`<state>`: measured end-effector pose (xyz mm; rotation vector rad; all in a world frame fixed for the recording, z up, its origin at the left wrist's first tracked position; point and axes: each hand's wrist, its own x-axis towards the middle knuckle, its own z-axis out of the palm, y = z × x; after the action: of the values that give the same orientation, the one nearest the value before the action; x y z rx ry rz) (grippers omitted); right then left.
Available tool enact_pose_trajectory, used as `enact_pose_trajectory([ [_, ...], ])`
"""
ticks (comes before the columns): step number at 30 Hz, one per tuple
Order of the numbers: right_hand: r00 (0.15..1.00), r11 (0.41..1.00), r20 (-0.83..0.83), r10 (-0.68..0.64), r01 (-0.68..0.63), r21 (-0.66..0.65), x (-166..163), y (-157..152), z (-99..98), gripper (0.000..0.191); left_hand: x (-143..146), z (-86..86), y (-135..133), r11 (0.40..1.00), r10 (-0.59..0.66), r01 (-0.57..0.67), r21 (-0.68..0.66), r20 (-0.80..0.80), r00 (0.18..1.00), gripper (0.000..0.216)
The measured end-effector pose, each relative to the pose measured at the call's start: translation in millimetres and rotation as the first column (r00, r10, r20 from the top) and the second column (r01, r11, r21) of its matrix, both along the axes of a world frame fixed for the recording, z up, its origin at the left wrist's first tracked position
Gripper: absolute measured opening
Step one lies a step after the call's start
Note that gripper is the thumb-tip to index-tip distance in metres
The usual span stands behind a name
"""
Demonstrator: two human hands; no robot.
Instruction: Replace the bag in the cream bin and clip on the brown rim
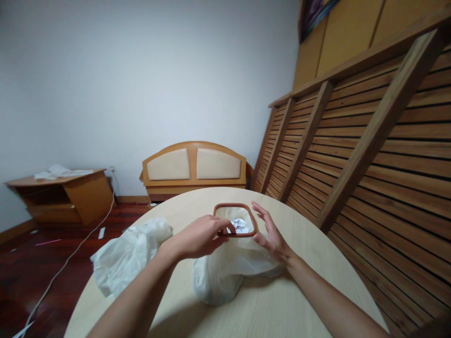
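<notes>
While the left hand (pixel 205 232) dips its fingers into the brown-rimmed container (pixel 234 205) on the table (pixel 278 305), the right hand (pixel 273 237) hangs loosely spread beside it. Crumpled paper (pixel 240 226) sits inside; honestly can't tell if the left fingers are gripping any.

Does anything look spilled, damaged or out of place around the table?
Nothing looks spilled or damaged around the brown-rimmed container. Oddest is the slatted wooden frame at right, leaning on edge rather than lying flat. Scraps litter the floor at left, as if dropped.
</notes>
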<state>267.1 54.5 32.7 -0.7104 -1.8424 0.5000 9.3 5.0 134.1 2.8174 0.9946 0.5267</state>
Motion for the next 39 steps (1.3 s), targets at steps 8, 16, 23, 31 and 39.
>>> enact_pose_trajectory([
  [8,0.961,0.941,-0.119,0.248,-0.268,-0.207,-8,-3,-4.1,0.116,-2,12.3,-1,0.985,-0.061,0.094,-0.145,0.217,0.974,0.038],
  [16,0.972,0.939,-0.113,0.204,-0.227,-0.256,-15,-9,-6.3,0.124,-7,-11.5,30,0.968,0.078,-0.015,-0.25,0.241,0.967,0.101],
  [23,0.965,0.929,-0.136,0.226,-0.255,-0.266,-21,-11,-5.7,0.121,-2,-6.3,24,0.982,0.036,0.0,-0.188,0.192,0.981,0.089],
  [31,0.935,0.888,-0.178,0.307,-0.348,-0.3,-28,-21,-2.6,0.117,22,-0.3,4,0.988,-0.143,0.153,-0.034,0.204,0.969,0.022],
  [39,0.954,0.918,-0.124,0.273,-0.296,-0.263,-29,-24,-2.9,0.112,26,1.1,-1,0.981,-0.19,0.193,-0.01,0.117,0.975,0.022],
])
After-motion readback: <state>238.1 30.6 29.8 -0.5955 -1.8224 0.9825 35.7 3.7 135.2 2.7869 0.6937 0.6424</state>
